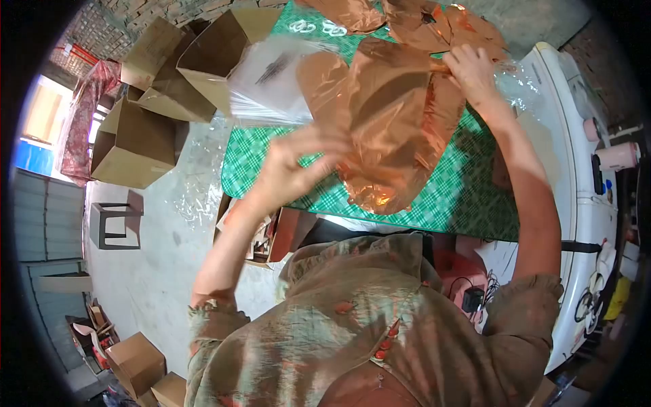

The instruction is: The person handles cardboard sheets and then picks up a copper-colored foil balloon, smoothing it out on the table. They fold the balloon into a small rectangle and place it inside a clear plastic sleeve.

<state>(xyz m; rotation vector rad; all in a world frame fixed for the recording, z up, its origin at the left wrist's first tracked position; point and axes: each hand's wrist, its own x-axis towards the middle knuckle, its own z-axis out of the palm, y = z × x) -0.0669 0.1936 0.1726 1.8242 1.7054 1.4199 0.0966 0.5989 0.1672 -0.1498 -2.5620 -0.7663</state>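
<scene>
A large copper-coloured shiny foil balloon (386, 115), flat and creased, lies over the green checked tabletop (441, 197). At its upper right end my right hand (471, 73) pinches the narrow neck of the foil. My left hand (302, 163) is raised at the balloon's left edge, slightly blurred, with thumb and fingers apart and nothing seen between them. A stack of clear plastic bags (274, 81) lies to the left of the foil. More copper foil pieces (417, 24) rest at the far side of the table, near white rings (332, 28).
Open cardboard boxes (135, 146) stand on the floor at the left, with a small dark stool (115, 226) nearer. Below the table edge is a box of items (263, 234). A white appliance (566, 156) stands at the right, and a red stool (461, 275) below.
</scene>
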